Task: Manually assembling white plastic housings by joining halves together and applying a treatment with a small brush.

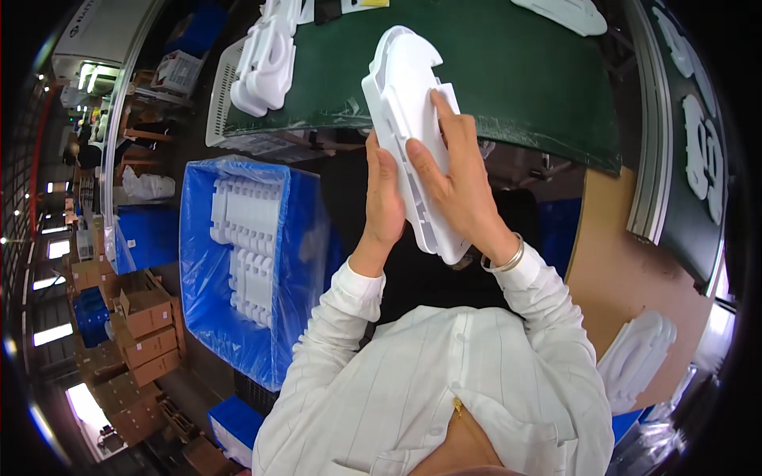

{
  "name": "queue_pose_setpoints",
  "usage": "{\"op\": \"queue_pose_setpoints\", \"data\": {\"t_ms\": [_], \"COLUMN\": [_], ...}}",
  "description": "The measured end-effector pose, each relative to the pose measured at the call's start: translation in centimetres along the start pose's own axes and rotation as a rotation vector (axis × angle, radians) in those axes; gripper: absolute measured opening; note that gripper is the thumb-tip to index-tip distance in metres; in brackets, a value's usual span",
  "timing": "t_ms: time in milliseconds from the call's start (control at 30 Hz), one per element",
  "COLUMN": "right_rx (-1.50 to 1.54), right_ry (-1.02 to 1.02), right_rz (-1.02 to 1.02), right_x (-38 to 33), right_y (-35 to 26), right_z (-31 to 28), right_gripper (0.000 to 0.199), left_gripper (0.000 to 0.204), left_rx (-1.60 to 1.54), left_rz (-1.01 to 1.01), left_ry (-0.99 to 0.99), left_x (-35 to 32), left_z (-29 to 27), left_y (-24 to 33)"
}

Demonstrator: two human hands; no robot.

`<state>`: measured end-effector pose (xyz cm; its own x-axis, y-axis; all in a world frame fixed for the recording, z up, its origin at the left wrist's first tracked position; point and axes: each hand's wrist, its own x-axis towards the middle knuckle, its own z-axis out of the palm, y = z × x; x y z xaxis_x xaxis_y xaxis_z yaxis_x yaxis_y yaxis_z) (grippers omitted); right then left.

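Observation:
Between my two hands I hold a long white moulded plastic part point(409, 103), tilted upright in front of my chest at the near edge of the green-topped table point(524, 87). It looks layered, with a gap along its left side and a notch near the top right. My left hand point(384, 194) grips its left edge from the side, thumb up. My right hand point(460, 178) lies over its face and right edge, thumb and fingers pressed against it. On the table's left side sits a stack of similar white parts point(266, 67); another white part point(563, 12) lies at the far right.
To my left stands a blue bin point(298, 238) lined with clear film, with rows of white parts point(246, 210) inside. A white basket point(221, 99) is behind it. On my right, a tan board point(595, 254) carries more white parts point(635, 357), beside a metal-railed conveyor point(655, 159). Cardboard boxes point(151, 325) stand far left.

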<state>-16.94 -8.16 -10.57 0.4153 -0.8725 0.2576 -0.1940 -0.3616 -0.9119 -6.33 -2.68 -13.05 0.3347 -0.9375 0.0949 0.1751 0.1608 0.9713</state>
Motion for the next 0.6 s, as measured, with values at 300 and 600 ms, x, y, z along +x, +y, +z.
{"op": "queue_pose_setpoints", "data": {"t_ms": [300, 600], "right_rx": [0.051, 0.057], "right_ry": [0.098, 0.084], "right_rz": [0.108, 0.075], "right_x": [0.5, 0.7], "right_y": [1.1, 1.5], "right_z": [-1.0, -2.1], "right_gripper": [0.061, 0.066], "left_gripper": [0.064, 0.060], "left_rx": [-0.039, -0.109], "left_rz": [-0.024, -0.091], "left_ry": [-0.056, -0.065], "left_x": [-1.0, -1.2], "left_z": [1.7, 2.1], "left_y": [-0.6, -1.0]}}
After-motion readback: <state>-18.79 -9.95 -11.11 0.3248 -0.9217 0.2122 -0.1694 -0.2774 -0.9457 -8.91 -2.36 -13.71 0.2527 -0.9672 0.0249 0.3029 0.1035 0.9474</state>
